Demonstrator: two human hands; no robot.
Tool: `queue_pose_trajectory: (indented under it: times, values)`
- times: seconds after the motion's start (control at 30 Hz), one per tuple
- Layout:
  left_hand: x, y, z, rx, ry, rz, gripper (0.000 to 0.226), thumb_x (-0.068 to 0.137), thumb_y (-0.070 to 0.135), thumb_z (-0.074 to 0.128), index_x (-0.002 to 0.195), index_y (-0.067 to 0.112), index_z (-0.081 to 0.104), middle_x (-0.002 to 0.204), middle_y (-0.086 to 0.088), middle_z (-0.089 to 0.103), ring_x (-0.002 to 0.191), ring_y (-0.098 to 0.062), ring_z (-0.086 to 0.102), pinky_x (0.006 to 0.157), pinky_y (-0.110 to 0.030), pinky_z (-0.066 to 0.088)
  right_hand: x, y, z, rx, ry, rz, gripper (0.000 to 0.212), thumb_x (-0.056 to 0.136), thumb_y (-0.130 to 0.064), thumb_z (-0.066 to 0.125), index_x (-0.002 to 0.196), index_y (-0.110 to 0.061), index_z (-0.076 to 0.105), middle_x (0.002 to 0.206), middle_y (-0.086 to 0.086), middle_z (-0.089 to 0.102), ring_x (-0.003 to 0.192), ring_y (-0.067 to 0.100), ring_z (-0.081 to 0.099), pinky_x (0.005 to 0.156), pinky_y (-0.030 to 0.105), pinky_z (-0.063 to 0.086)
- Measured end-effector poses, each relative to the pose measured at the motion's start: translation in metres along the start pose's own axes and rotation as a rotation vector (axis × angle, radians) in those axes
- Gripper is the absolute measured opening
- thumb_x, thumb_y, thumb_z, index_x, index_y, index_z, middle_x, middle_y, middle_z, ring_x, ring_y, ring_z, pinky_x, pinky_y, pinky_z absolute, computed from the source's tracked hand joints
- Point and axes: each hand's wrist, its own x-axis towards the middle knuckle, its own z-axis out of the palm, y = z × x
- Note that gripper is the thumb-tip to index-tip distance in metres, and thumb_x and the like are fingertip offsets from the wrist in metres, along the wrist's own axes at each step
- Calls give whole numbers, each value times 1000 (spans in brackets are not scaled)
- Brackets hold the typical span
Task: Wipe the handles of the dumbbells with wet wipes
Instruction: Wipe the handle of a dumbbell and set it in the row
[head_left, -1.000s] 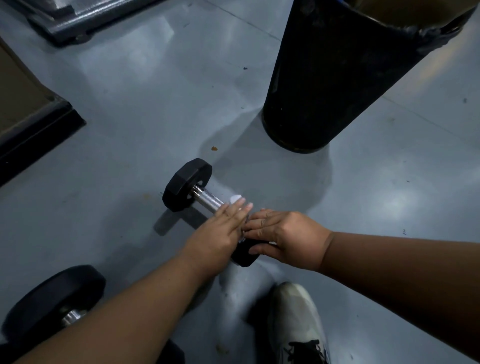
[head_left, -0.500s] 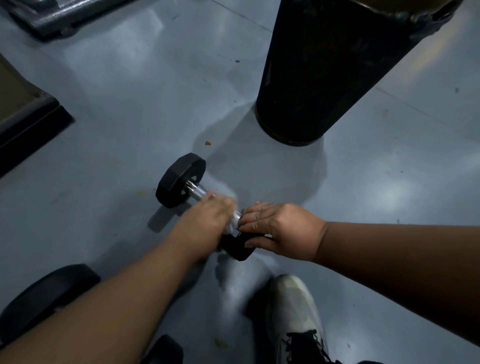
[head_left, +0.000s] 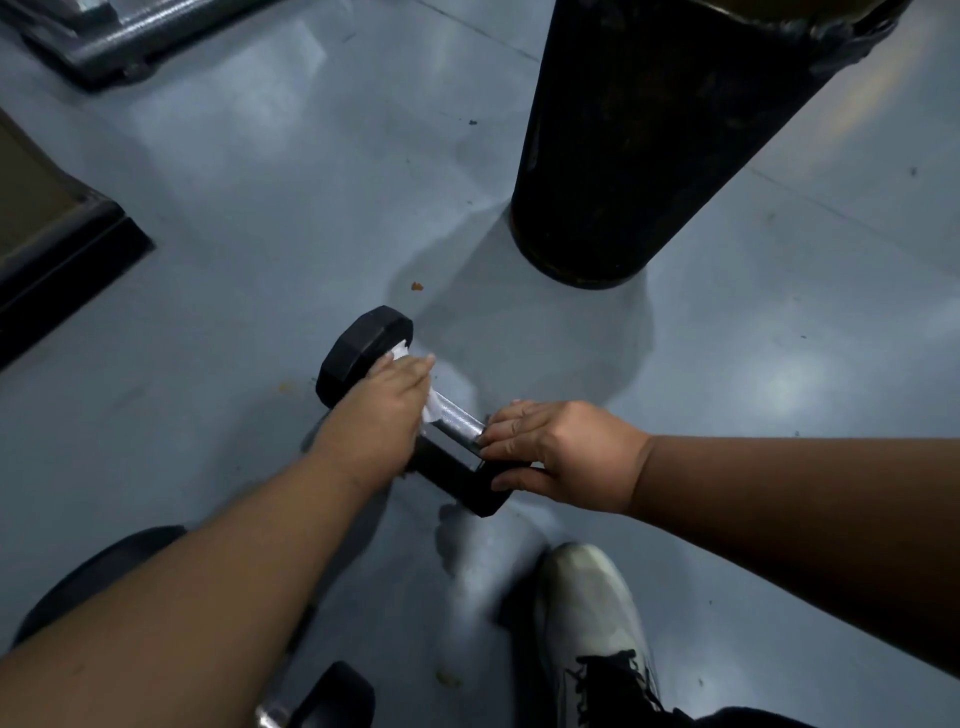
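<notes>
A small black hex dumbbell (head_left: 363, 348) with a shiny metal handle (head_left: 460, 415) lies on the grey floor. My left hand (head_left: 382, 405) grips the handle's far end through a white wet wipe (head_left: 432, 410), close against the far head. My right hand (head_left: 550, 447) holds the near head (head_left: 457, 478), fingers over its top and thumb along its side. A second, larger dumbbell (head_left: 93, 571) lies at the lower left, mostly hidden by my left forearm.
A tall black cylindrical bin (head_left: 649, 145) stands on the floor just beyond the dumbbell. Dark equipment bases sit at the far left (head_left: 62, 249) and top left (head_left: 135, 36). My white shoe (head_left: 592, 618) is planted right below the dumbbell.
My left hand slid with the wipe along the handle from the near end to the far head, uncovering the middle of the bar. My right hand kept its hold on the near head.
</notes>
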Motion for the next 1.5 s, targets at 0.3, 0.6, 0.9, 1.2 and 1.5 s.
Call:
queue_pose_trajectory:
  times: [0.3, 0.6, 0.9, 1.2, 1.5]
  values:
    - [-16, 18, 15, -34, -39, 199, 43, 85, 8, 46, 119, -3, 69, 132, -19, 64, 123, -35, 61, 109, -51, 42, 1, 0, 0, -4, -10, -9, 29, 88, -27, 72, 104, -3, 76, 108, 8, 76, 102, 30, 70, 85, 44, 58]
    - [-26, 37, 22, -11, -6, 42, 49, 81, 15, 43, 120, 2, 70, 139, -24, 58, 130, -44, 53, 113, -53, 33, 1, -3, -2, 6, -25, -1, 33, 92, -33, 65, 104, -4, 76, 106, 7, 76, 101, 30, 70, 85, 43, 57]
    - [-22, 52, 21, -47, 51, -215, 50, 83, 24, 42, 121, 13, 72, 146, -24, 50, 138, -41, 46, 112, -58, 32, 0, -1, -1, 22, -29, -1, 28, 89, -27, 72, 105, -5, 76, 110, 6, 75, 102, 30, 69, 84, 43, 58]
    - [-15, 19, 15, -101, 84, -265, 47, 93, 26, 38, 118, 9, 74, 143, -14, 57, 140, -33, 46, 108, -49, 39, 1, 1, -2, 30, -42, 15, 29, 89, -29, 71, 104, -5, 76, 108, 6, 75, 100, 32, 70, 80, 46, 59]
    - [-20, 38, 18, -17, 35, -90, 42, 90, 30, 42, 120, 26, 72, 139, 4, 62, 134, -19, 53, 73, -36, 35, 1, 0, -2, 21, -32, 11, 28, 87, -27, 74, 105, -6, 76, 109, 5, 76, 102, 29, 70, 83, 45, 59]
